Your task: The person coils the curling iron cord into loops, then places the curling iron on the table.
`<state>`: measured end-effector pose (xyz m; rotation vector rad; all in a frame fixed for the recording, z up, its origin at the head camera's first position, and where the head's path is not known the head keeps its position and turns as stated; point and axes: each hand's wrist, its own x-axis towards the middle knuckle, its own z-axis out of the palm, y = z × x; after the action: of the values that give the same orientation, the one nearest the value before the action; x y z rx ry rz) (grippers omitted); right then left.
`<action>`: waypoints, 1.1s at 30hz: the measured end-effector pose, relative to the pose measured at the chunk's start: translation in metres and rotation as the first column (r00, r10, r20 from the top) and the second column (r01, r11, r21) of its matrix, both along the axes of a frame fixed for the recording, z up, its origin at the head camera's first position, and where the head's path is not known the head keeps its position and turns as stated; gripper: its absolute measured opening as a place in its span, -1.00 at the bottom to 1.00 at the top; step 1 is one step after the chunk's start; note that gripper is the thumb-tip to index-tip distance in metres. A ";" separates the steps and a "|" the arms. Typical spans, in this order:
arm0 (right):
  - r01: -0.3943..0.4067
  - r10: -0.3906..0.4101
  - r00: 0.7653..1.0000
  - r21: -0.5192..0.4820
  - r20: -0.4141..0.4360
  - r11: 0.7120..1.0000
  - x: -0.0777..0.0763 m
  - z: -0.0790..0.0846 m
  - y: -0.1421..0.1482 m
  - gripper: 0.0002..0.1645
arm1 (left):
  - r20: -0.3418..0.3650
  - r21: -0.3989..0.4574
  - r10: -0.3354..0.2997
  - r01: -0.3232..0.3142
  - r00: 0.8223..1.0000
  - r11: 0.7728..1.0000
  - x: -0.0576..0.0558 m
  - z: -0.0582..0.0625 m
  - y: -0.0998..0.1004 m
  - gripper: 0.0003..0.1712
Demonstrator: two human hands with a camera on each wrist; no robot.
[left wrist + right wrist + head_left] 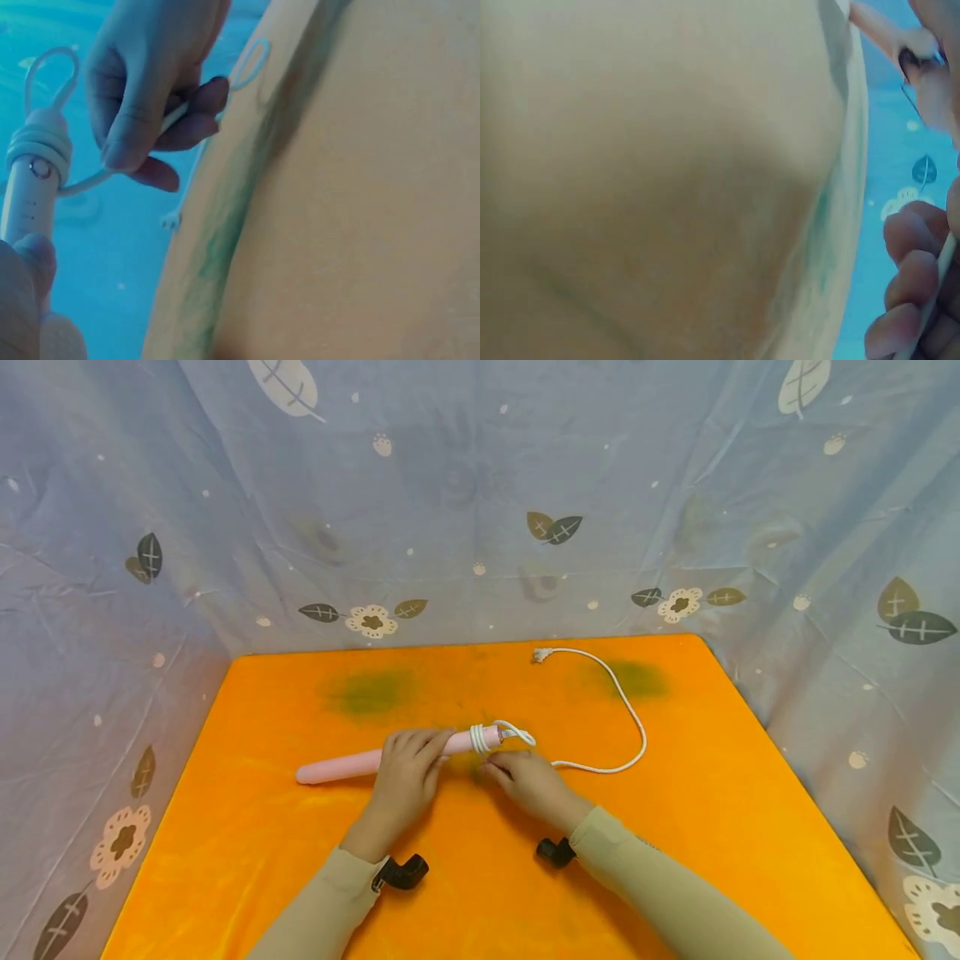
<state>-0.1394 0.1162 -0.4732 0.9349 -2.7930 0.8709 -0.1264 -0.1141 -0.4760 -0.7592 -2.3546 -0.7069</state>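
A slim pink hair-styling iron (337, 768) lies slantwise across the orange-covered table, its tip to the left. My left hand (408, 768) holds it around the middle. White cord coils (39, 150) circle the handle's right end, near a round button (40, 167) seen in the left wrist view. Just right of the handle, my right hand (534, 785) pinches the cord (174, 118) between thumb and fingers. In the right wrist view the cord (945, 259) runs across its curled fingers. The loose cord (641, 727) curves rightward and back to a white plug (542, 655).
Patterned grey-blue curtains (480, 460) hang behind the table (262, 860) and along both sides. Dark green stains (371, 692) mark its cloth near the back. A black wrist mount (405, 872) sits at the left sleeve, another (555, 852) at the right.
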 end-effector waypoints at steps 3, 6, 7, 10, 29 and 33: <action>-0.025 0.026 0.999 0.043 -0.041 0.999 0.006 0.002 -0.001 -0.65 | 0.001 -0.010 0.017 -0.017 1.000 1.000 -0.002 -0.001 0.001 -0.54; -0.041 0.050 0.993 0.088 -0.106 0.995 0.011 0.004 0.000 -0.62 | 0.006 -0.035 0.025 -0.025 1.000 0.999 -0.002 -0.003 0.002 -0.52; -0.045 0.059 0.990 0.104 -0.128 0.994 0.013 0.005 0.000 -0.62 | 0.011 -0.040 0.027 -0.026 1.000 0.999 -0.002 -0.003 0.002 -0.52; -0.063 0.089 0.978 0.139 -0.191 0.988 0.018 0.009 0.000 -0.63 | 0.038 -0.037 0.042 -0.041 0.998 0.998 -0.002 -0.002 0.003 -0.52; -0.134 0.232 0.863 0.239 -0.450 0.962 0.033 0.053 0.007 -0.90 | 0.049 -0.069 0.059 -0.056 0.997 0.996 -0.006 -0.004 0.002 -0.51; -0.120 0.233 0.837 0.249 -0.495 0.961 0.028 0.067 0.010 -0.86 | 0.029 -0.090 0.049 -0.046 0.998 0.995 -0.005 -0.006 0.003 -0.52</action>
<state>-0.1118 0.1262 -0.4065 1.2551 -2.3712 0.2651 -0.1319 -0.1113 -0.4815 -0.7320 -2.4376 -0.6011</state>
